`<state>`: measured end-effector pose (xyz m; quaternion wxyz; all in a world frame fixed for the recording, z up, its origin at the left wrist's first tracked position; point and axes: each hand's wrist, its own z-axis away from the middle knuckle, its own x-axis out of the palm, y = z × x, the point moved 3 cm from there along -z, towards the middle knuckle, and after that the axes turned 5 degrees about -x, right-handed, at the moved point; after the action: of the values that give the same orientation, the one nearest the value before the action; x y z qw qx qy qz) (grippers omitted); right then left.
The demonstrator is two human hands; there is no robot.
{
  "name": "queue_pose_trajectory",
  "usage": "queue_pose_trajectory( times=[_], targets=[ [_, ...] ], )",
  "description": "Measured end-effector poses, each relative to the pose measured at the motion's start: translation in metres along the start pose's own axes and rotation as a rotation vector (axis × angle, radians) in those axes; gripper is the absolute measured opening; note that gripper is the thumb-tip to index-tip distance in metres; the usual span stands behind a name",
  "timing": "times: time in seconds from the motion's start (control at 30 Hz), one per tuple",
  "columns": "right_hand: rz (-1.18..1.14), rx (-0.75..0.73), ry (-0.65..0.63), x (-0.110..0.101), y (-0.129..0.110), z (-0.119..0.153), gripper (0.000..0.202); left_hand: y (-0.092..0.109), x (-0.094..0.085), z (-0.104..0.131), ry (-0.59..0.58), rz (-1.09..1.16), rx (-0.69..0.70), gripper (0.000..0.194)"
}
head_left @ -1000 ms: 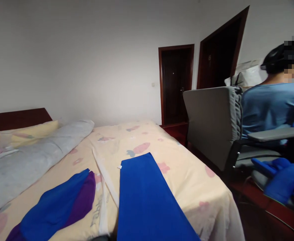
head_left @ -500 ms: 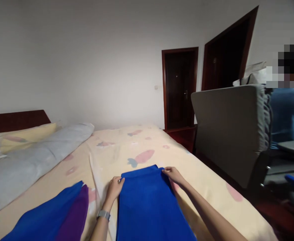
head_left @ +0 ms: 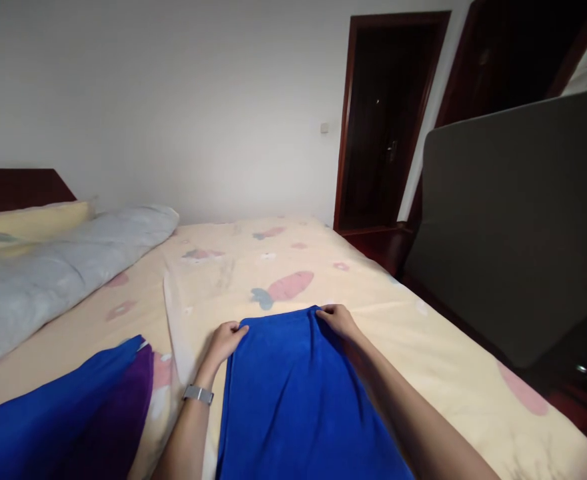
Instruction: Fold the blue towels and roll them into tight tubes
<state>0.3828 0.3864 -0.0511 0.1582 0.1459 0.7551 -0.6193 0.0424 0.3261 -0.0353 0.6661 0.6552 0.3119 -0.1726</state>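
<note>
Where fingers (head_left: 232, 326) pinch, blue cloth (head_left: 283, 387), patterned bed (head_left: 398, 327) beneath

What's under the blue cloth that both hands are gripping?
Patterned bedsheet shows beyond the far edge of the blue cloth, pinched by the left hand and right hand. Directly beneath is covered; can't tell what lies there.

the bed (head_left: 398, 313) wears a pale yellow sheet (head_left: 453, 380) printed with pink carrots and flowers. at the left, a grey quilt (head_left: 83, 257) lies in a long roll, with a yellow pillow (head_left: 38, 215) just beside it. nearer, a blue and purple cloth (head_left: 68, 407) lies crumpled. right of that, a blue cloth (head_left: 283, 393) spreads lengthwise, slightly creased; whether its far edge touches the sheet is unclear.
</note>
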Motion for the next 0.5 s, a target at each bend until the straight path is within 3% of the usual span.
queue_pose_trajectory(
  times=[0.13, 0.23, 0.37, 0.5],
  targets=[
    [-0.128, -0.093, 0.054, -0.004, -0.011, 0.01, 0.032, 0.018, 0.004, 0.01, -0.001, 0.135, 0.051, 0.04],
    [-0.237, -0.149, 0.072, -0.008, -0.02, 0.017, 0.043, 0.025, -0.005, 0.014, 0.024, 0.25, 0.06, 0.045],
    [-0.355, -0.184, 0.082, -0.016, -0.035, 0.021, 0.052, 0.031, -0.028, 0.016, 0.068, 0.386, 0.077, 0.051],
    [-0.516, -0.193, 0.082, -0.03, -0.056, 0.027, 0.047, 0.046, -0.061, 0.025, 0.076, 0.443, 0.141, 0.047]
  ],
)
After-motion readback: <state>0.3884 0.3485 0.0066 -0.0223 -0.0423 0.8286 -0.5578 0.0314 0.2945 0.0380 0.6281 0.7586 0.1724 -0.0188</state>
